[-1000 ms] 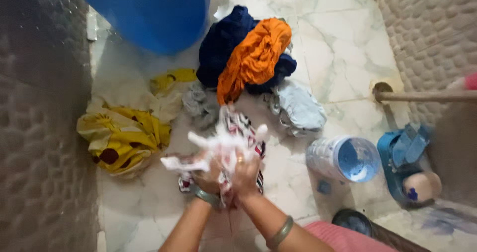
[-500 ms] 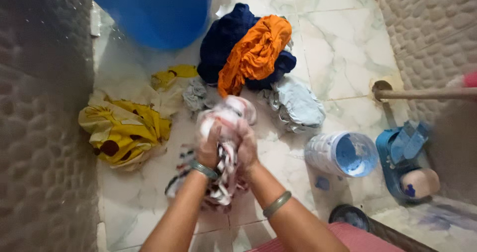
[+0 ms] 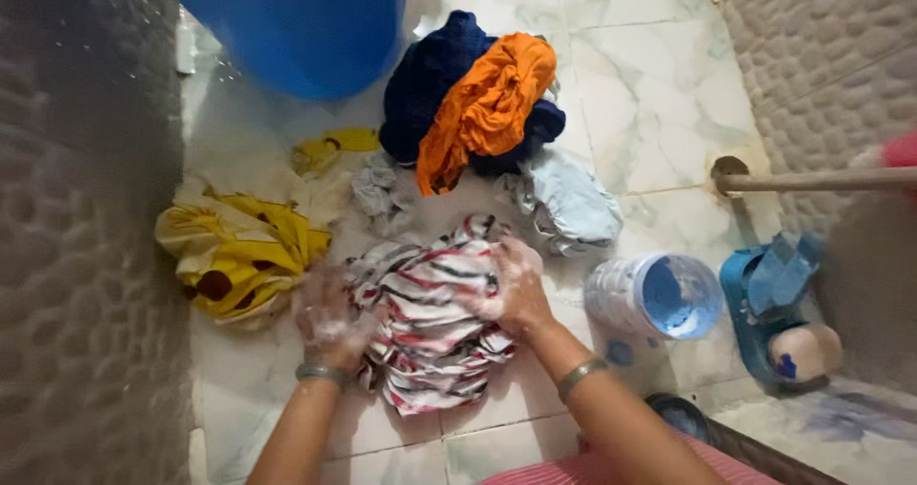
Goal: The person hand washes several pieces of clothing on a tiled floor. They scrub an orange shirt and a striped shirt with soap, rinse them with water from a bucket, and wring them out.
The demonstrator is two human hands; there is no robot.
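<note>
Fingers of both hands press down, soapy, on a striped cloth (image 3: 430, 323) that lies bunched on the pale marble floor (image 3: 659, 74). On the left hand (image 3: 330, 318) they are curled into the cloth's left edge, though motion blur and suds hide how far apart they sit; on the right hand (image 3: 514, 289) they lie close together over the cloth's upper right part. Each wrist wears a metal bangle. Just left of the cloth lies a yellow printed garment (image 3: 239, 256), with a small grey rag (image 3: 382, 191) above it. Farther up, an orange cloth (image 3: 482, 107) is draped over a dark blue garment (image 3: 430, 74), and a light blue garment (image 3: 568, 203) lies beside them. A big blue drum (image 3: 296, 21) stands at the top. To the right of the striped cloth a clear plastic jar (image 3: 654, 299) lies on its side, near a blue slipper (image 3: 769, 299).
</note>
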